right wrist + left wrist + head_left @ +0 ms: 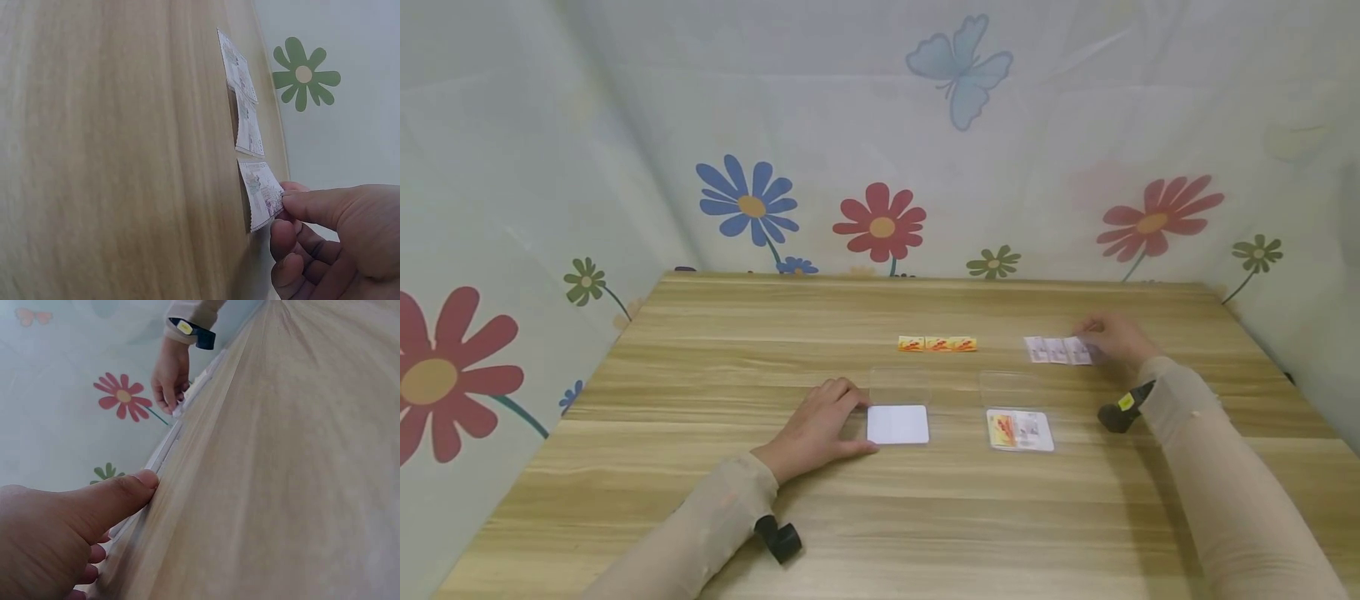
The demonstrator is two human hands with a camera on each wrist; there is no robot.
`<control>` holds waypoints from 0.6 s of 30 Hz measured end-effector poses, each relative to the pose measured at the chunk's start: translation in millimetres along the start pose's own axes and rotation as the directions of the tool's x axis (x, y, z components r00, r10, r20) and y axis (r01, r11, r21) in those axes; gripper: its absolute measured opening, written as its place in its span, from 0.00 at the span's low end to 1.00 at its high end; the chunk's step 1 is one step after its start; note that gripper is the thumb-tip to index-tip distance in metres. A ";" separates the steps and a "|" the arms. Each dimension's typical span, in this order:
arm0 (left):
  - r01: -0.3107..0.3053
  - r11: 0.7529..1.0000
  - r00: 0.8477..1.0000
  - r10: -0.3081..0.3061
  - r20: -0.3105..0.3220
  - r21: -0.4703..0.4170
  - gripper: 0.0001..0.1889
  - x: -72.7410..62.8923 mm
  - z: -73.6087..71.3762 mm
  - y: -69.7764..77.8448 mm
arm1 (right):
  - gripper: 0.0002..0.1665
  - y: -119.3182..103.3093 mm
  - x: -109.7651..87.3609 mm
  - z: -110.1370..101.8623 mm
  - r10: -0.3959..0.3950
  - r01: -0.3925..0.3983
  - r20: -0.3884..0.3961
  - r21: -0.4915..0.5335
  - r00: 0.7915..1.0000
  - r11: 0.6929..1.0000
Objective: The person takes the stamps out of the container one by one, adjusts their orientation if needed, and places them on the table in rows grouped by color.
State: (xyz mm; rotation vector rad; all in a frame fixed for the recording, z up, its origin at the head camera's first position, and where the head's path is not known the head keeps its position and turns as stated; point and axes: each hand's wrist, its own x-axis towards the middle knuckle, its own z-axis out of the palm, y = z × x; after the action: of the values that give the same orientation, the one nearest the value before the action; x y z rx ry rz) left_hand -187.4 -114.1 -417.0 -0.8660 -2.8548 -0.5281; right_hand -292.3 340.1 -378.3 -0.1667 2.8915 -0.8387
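My left hand (pixel 823 425) rests on the table and holds a small clear plastic case (pixel 898 425) with a white card inside, thumb at its near left corner and fingers at its far left corner. The case's transparent lid (pixel 900 385) lies folded open behind it. At the back right, my right hand (pixel 1112 337) pinches the edge of a pale purple printed stamp (pixel 259 190) between thumb and forefinger. That stamp is the nearest of three in a row; the middle stamp (pixel 249 127) and the far stamp (pixel 237 67) lie on the table, edges slightly curled.
Three yellow-orange stamps (pixel 937 344) lie in a row behind the cases. A second open clear case (pixel 1020 430) holds an orange stamp (pixel 1002 430) and a pale stamp (pixel 1028 430) on a white card. A flowered curtain (pixel 820 100) stands behind the wooden table (pixel 700 358).
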 end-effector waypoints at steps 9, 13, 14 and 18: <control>-0.011 1.000 1.000 0.011 -0.008 0.004 0.29 -0.3 1.1 -0.8 | 0.14 1.9 1.5 2.2 -0.013 0.013 -0.017 -0.015 1.000 1.000; -0.007 1.000 1.000 0.007 -0.008 0.000 0.29 -0.6 0.7 -0.2 | 0.14 0.3 1.1 3.6 0.006 -0.007 -0.026 -0.031 1.000 1.000; -0.007 1.000 1.000 0.007 -0.009 -0.001 0.29 -0.6 0.7 -0.1 | 0.14 0.1 1.4 3.9 0.001 -0.002 -0.028 -0.035 1.000 0.999; -0.010 1.000 1.000 0.010 -0.013 -0.002 0.29 -0.9 0.5 -0.1 | 0.14 -1.2 0.8 4.2 0.001 -0.002 -0.029 -0.034 1.000 0.999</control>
State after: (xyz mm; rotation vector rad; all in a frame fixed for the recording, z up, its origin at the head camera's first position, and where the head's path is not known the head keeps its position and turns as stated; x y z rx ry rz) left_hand -186.8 -114.5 -417.6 -0.8741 -2.8374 -0.5332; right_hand -292.4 336.8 -381.3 -0.1562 2.9339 -0.7987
